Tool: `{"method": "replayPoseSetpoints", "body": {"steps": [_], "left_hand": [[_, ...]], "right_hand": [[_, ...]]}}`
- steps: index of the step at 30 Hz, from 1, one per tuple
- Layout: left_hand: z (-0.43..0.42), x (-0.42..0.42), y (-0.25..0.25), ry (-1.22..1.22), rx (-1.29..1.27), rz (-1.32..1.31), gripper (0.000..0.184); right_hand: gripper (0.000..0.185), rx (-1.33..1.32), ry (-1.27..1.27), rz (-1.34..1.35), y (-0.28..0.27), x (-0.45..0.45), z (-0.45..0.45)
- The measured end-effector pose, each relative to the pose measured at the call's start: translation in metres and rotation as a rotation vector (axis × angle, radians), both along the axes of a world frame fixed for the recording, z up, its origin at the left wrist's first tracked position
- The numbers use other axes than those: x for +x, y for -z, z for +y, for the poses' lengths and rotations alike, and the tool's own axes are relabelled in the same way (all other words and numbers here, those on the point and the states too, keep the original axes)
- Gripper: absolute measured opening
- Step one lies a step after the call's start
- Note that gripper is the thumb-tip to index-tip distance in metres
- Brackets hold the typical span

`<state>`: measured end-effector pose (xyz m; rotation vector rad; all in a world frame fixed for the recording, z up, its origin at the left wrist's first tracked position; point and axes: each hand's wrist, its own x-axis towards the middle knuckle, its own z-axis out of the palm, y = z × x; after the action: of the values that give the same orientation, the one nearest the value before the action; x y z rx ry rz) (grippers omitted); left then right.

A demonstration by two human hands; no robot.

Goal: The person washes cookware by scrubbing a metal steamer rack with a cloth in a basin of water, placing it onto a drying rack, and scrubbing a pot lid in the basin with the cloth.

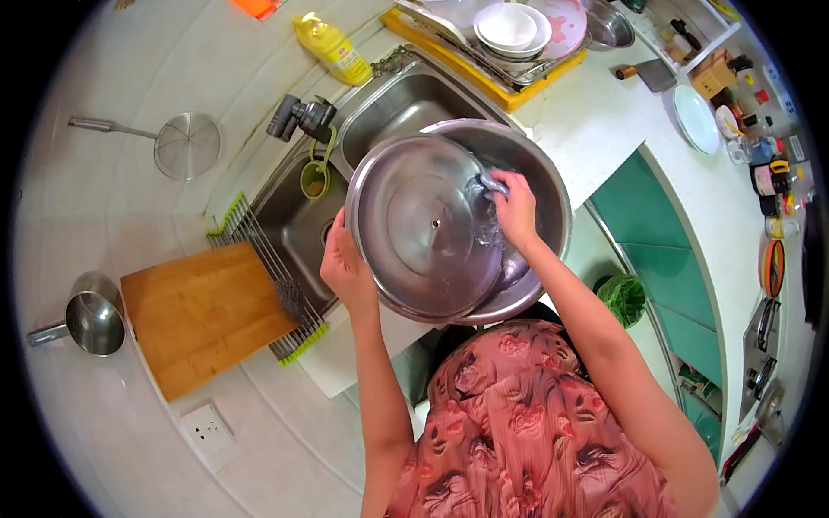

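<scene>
A round metal pot lid (406, 220) with a small hole in its middle is tilted over a large metal basin (553, 207). The fingers of my left hand (345, 263) are closed on the lid's left rim. Against the lid's right side, my right hand (516, 211) presses a crumpled bluish-grey cloth (493, 184). A wet, shiny patch shows just below the cloth. The lid hides much of the basin's inside.
Behind the basin is a double sink (397, 104) with a faucet (302, 116) and a green hanging strainer cup (314, 180). A wooden cutting board (203, 315) lies at left beside a roll-up rack (250, 233). Yellow bottle (332, 47) and dish rack (509, 73) stand behind.
</scene>
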<state>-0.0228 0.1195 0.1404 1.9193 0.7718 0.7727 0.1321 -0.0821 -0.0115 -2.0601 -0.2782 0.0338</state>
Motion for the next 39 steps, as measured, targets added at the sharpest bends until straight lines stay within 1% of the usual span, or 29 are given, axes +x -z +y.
{"method": "replayPoseSetpoints", "body": {"steps": [1, 2, 4, 6, 8, 10, 13, 16, 19, 20, 21, 23, 24, 25, 26, 28, 31, 32, 34, 35, 37, 39], "left_hand": [[0.002, 0.000, 0.001, 0.008, -0.014, 0.009, 0.052], [0.003, 0.001, 0.003, 0.025, -0.027, -0.015, 0.051], [0.004, 0.006, 0.010, 0.068, -0.051, -0.072, 0.050], [0.006, 0.004, 0.020, 0.069, -0.069, -0.063, 0.048], [0.010, 0.005, 0.025, 0.073, -0.064, -0.055, 0.047], [0.013, 0.004, 0.028, 0.076, -0.045, -0.055, 0.047], [0.020, 0.008, 0.035, 0.099, -0.036, -0.100, 0.045], [0.023, 0.010, 0.039, 0.098, -0.079, -0.134, 0.043], [0.022, 0.010, 0.044, 0.067, -0.064, -0.152, 0.043], [0.023, 0.010, 0.047, 0.072, -0.070, -0.140, 0.044], [0.024, 0.009, 0.050, 0.077, -0.077, -0.130, 0.045], [0.026, 0.007, 0.051, 0.085, -0.088, -0.120, 0.046], [0.026, 0.007, 0.049, 0.092, -0.089, -0.123, 0.047], [0.025, 0.008, 0.047, 0.100, -0.090, -0.125, 0.047], [0.023, 0.009, 0.046, 0.109, -0.086, -0.137, 0.047], [0.020, 0.009, 0.044, 0.116, -0.075, -0.162, 0.047], [0.016, 0.012, 0.038, 0.107, -0.027, -0.150, 0.047], [0.017, 0.013, 0.035, 0.124, -0.006, -0.143, 0.050], [0.022, 0.013, 0.024, 0.142, 0.041, -0.141, 0.055], [0.023, 0.013, 0.018, 0.163, 0.091, -0.131, 0.054], [0.022, 0.011, 0.003, 0.185, 0.185, -0.109, 0.053], [0.023, 0.010, -0.005, 0.227, 0.260, -0.055, 0.050]], "right_hand": [[0.034, 0.094, -0.005, -0.016, -0.018, -0.001, 0.011], [0.032, 0.167, -0.025, -0.011, -0.024, 0.000, 0.023], [0.032, 0.169, 0.039, -0.067, -0.012, 0.007, 0.053], [0.032, 0.298, 0.147, -0.085, -0.016, 0.010, 0.087], [0.032, 0.332, 0.070, -0.087, -0.033, 0.005, 0.111], [0.033, 0.425, -0.067, -0.094, -0.060, -0.010, 0.125], [0.033, 0.490, -0.419, -0.089, -0.083, -0.035, 0.122], [0.031, 0.399, -0.837, -0.204, -0.080, -0.063, 0.096], [0.023, 0.281, -1.043, -0.292, -0.051, -0.077, 0.060], [0.018, 0.194, -1.065, -0.290, -0.044, -0.077, 0.044], [0.014, 0.106, -1.087, -0.288, -0.039, -0.074, 0.026], [0.011, -0.210, -1.129, -0.291, -0.027, -0.059, -0.004], [0.009, -0.328, -1.093, -0.234, -0.026, -0.051, -0.018], [0.011, -0.438, -1.039, -0.227, -0.024, -0.040, -0.030], [0.013, -0.543, -0.904, -0.301, -0.017, -0.035, -0.041], [0.015, -0.788, -0.484, -0.411, -0.022, -0.033, -0.055], [0.020, -1.000, -0.403, -0.263, -0.002, -0.050, -0.049], [0.023, -0.863, -0.416, -0.252, 0.009, -0.051, -0.049], [0.026, -0.442, -0.533, 0.146, 0.001, -0.032, -0.059], [0.027, -0.321, -0.480, 0.189, -0.004, -0.027, -0.058], [0.030, -0.088, -0.391, 0.275, -0.044, -0.025, -0.057], [0.032, 0.028, -0.389, 0.193, -0.106, -0.022, -0.048]]}}
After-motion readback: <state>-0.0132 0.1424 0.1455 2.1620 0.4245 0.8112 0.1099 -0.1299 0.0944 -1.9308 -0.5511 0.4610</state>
